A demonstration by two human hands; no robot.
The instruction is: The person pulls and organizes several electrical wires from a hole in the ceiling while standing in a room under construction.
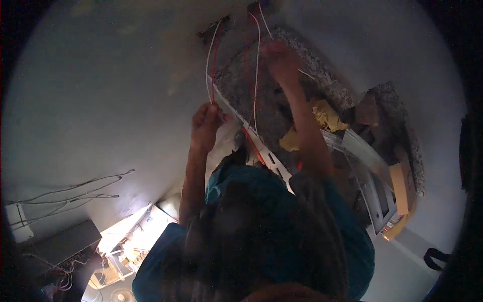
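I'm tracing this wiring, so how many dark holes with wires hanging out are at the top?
2: the left hole is above your left hand; the right hole is at the top edge. Shadow may hide others.

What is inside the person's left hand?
A white wire and a red wire run down into the left hand. The part of them within its grip is covered, so how they sit there cannot be seen.
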